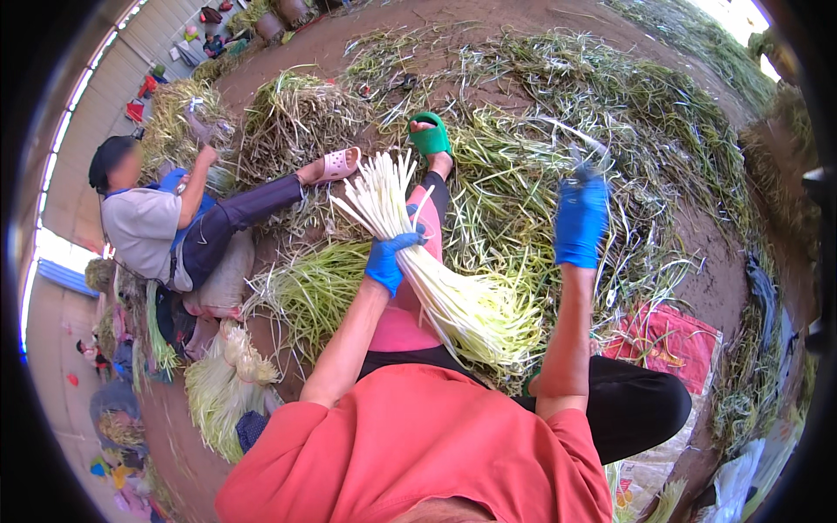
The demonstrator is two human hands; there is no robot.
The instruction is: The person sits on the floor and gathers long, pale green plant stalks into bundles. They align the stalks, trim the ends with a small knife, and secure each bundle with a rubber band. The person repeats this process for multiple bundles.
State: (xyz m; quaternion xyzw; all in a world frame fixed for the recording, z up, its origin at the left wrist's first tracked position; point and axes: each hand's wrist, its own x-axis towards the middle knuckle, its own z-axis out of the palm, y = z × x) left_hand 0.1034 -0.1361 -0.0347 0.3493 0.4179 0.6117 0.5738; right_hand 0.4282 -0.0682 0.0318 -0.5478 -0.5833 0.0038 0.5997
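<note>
My left hand [391, 258], in a blue glove, grips a thick bunch of long pale vegetable stalks [435, 278] over my outstretched leg. Its white stem ends point up and away, and the yellow-green leaves fan out towards my lap. My right hand [581, 219], also gloved in blue, is raised to the right, apart from the bunch. Motion blur covers its fingers and a greyish shape there, so I cannot tell whether it holds something. A pink cloth [409, 323] lies along my leg beneath the bunch. More loose green stalks [314, 287] lie left of that leg.
Leaf waste [523, 170] covers the ground ahead and to the right. At left, a seated person [153, 222] stretches a leg towards a heap of stalks [291, 124]. Tied bundles [229, 386] lie at my left. A red sack [673, 343] is beside my bent right knee.
</note>
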